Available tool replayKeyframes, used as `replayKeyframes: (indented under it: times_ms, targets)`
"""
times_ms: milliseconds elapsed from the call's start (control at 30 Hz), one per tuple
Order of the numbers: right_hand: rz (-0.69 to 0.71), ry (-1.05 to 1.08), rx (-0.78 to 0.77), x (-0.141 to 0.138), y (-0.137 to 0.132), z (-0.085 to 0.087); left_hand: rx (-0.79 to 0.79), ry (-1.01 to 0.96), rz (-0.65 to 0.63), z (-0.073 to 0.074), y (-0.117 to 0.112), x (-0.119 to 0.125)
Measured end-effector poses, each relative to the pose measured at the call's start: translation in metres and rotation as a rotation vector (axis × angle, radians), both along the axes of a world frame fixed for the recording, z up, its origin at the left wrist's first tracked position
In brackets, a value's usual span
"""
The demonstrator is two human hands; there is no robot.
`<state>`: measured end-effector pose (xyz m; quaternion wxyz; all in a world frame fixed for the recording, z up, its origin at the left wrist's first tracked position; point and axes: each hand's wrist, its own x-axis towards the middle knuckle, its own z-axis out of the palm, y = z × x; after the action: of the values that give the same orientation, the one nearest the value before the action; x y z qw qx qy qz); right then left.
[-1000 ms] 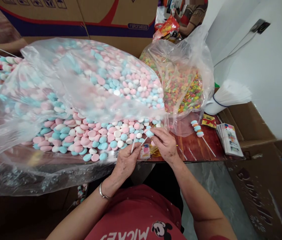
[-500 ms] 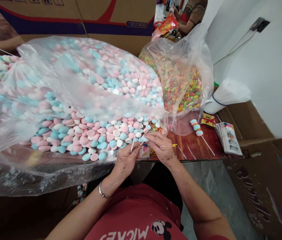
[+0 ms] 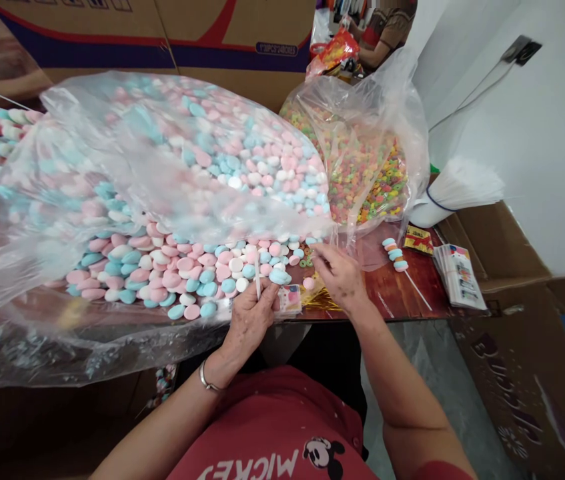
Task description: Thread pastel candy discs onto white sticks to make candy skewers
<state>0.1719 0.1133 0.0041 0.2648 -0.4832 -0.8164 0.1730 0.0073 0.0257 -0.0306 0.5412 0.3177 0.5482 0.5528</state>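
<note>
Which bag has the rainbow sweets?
The smaller bag on the right. The big bag holds only pink, blue and white sweets.

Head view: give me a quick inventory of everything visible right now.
big bag: one, clear, pink-blue-white candies, table left-centre
small bag: one, clear, multicoloured rings, right of it
finished skewer: one, blue-pink, table right
stick bundle: one, white, far right
cards: one stack, right table edge
table: one, brown wood, under bags
boxes: several, brown, behind
co-worker: one, top
left hand: holds white stick, blue candy at fingertips
right hand: fingertips at big bag's mouth
</note>
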Motion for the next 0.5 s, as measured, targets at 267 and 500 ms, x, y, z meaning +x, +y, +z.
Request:
replayKeyframes:
  times_ms: [267,500]
  targets:
    - [0.027,-0.528,0.01,-0.002,0.019,0.001,0.0,-0.041,0.01,0.001,0.0,-0.002]
    - [0.119,-0.346,-0.238,-0.009,0.029,0.008,-0.015,-0.07,0.021,0.002,0.001,-0.001]
